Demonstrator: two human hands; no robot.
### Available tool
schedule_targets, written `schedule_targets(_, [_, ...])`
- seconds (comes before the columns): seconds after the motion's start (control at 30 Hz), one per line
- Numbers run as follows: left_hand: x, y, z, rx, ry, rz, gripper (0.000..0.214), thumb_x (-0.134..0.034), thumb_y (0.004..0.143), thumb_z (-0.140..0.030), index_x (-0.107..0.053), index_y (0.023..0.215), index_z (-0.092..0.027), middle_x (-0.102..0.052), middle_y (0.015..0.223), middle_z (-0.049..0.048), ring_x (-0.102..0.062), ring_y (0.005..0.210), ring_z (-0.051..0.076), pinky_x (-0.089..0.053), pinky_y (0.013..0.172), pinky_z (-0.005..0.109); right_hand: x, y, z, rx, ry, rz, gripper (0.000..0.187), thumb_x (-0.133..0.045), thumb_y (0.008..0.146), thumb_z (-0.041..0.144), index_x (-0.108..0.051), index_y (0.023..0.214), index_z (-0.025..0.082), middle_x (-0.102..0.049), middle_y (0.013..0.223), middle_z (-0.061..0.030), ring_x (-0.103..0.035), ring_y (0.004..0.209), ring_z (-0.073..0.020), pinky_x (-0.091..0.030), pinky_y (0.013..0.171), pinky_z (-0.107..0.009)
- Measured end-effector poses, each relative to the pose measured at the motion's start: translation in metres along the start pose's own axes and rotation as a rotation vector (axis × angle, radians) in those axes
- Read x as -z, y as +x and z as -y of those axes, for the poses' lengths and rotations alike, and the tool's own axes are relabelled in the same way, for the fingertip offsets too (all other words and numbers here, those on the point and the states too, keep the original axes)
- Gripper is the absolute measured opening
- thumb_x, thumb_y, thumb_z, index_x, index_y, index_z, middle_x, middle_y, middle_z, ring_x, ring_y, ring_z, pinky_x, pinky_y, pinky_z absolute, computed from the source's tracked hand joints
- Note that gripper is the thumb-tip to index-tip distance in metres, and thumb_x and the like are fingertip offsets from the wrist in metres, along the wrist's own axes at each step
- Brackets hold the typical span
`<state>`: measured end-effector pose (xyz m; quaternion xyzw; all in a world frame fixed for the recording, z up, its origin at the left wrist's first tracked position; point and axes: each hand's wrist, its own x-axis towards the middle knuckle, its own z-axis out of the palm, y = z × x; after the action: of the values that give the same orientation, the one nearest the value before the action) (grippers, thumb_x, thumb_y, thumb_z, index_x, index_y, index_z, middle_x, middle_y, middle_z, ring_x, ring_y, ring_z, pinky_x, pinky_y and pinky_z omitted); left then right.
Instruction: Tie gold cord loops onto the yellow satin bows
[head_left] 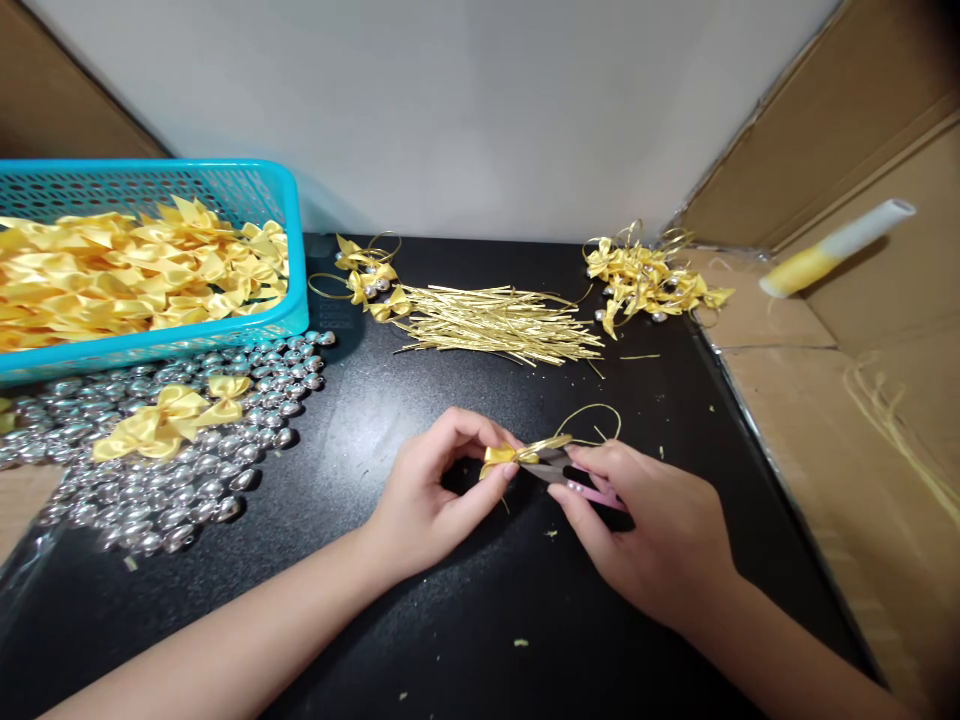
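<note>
Between the thumb and fingers of my left hand is a yellow ribbon bow with a thin gold cord. The cord's loop curves up and to the right over the black table. My right hand grips small scissors with pink handles. Their dark blades reach left and lie right at the bow and cord, spread a little apart. Part of the bow is covered by my left fingers, and whether a bead hangs on it cannot be seen.
A turquoise basket of yellow bows stands at the left, with silver beads spread before it. Gold cord pieces lie mid-table between two piles of corded bows. Cardboard walls flank the black table.
</note>
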<state>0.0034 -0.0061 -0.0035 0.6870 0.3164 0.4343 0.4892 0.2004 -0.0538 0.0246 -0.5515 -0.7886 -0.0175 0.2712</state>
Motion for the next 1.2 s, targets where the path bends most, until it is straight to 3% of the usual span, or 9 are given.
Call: schedule_targets(1.2, [-0.0007, 0.0014, -0.0001, -0.018, 0.065, 0.007, 0.019, -0.065, 0.083, -0.009, -0.05, 0.089, -0.019, -0.069, 0.087, 0.005, -0.069, 0.078, 0.015, -0.057, 0.07, 0.025, -0.0009, 0.0003, 0.0039, -0.056, 0.116, -0.001, 0.009, -0.059, 0.086, 0.024, -0.063, 0.081, 0.019, -0.072, 0.066, 0.0015, -0.066, 0.051, -0.0121, -0.045, 0.049, -0.021])
